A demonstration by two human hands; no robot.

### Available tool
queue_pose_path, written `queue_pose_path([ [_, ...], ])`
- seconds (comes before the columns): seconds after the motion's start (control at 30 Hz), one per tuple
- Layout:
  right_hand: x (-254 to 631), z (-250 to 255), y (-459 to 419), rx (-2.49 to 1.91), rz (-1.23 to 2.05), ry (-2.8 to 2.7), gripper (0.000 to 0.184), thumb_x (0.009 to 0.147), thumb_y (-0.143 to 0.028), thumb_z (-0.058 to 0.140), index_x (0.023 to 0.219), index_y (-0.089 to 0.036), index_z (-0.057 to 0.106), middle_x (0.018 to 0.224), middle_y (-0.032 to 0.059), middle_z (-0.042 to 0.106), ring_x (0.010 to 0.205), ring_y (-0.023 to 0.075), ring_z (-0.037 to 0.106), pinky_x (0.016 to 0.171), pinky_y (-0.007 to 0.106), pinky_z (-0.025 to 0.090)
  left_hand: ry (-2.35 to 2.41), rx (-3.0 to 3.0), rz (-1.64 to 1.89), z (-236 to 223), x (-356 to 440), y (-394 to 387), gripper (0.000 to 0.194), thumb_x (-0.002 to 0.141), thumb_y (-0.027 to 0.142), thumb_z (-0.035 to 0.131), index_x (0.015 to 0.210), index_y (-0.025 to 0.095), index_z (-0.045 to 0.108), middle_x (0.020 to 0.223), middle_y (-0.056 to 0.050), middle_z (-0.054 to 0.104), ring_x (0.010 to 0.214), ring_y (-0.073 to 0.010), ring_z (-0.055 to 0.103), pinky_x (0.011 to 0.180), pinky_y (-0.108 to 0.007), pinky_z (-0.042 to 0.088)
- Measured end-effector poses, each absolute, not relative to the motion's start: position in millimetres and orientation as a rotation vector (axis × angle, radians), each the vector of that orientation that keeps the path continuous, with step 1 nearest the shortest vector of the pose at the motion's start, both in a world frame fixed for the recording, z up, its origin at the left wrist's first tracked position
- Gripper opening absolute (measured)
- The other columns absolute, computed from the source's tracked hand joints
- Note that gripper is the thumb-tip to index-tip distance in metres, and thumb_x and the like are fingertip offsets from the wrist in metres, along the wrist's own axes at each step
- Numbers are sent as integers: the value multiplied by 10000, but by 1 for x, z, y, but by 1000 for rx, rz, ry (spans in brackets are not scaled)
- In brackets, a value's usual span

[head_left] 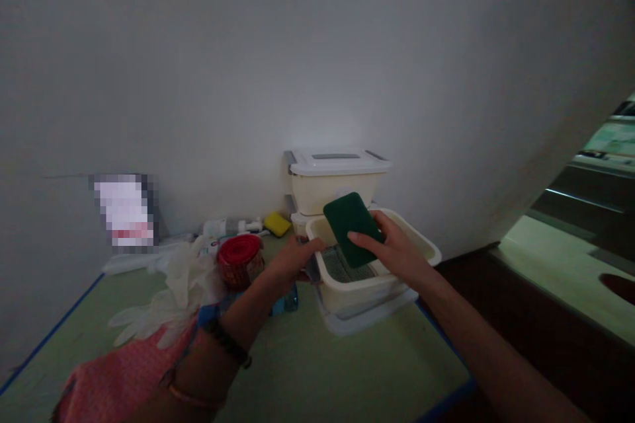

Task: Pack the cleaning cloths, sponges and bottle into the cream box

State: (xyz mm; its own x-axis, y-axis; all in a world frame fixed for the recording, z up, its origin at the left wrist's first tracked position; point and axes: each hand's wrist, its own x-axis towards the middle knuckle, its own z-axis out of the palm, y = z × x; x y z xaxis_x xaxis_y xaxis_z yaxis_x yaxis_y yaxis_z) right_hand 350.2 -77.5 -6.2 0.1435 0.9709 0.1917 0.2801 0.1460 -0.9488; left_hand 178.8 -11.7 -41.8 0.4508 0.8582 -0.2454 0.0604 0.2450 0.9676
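A flat dark green scouring pad (347, 228) is pinched in my right hand (399, 248), thumb on its near face, held tilted above a cream plastic box (357, 294). My left hand (295, 258) grips that box's left rim with the thumb over the edge; its other fingers are partly hidden. Inside the box lies something grey-green and textured (340, 266), too dim to name. Under the box a white lid (342, 324) shows along the table's right side.
A lidded cream box (340, 188) stands behind, against the wall. To the left are a yellow sponge (276, 224), a red-lidded jar (241, 263), clear plastic gloves (186, 277), a pink cloth (119, 377) and a blurred-out screen (126, 211). The green tabletop (317, 377) has blue edging.
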Motion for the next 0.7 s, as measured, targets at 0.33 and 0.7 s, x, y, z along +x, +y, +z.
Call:
queue_pose_path([
  [0.33,356,38,-106,-1250,848,-1448,384,722,-249,655,1065,-204,488,1040,49,617,888,181,619,781,340,536,1047,1027,927,-17,131,-55,416,612,179,588,1022,176,516,715,-28,659,651,-196,652,563,-271,513],
  [0.7,320,50,-101,-1350,1077,-1935,234,885,-291,449,1089,-210,531,952,29,630,840,168,616,756,324,524,1015,893,991,-13,63,-82,484,533,175,631,1003,207,520,640,-8,677,573,-227,661,502,-284,527],
])
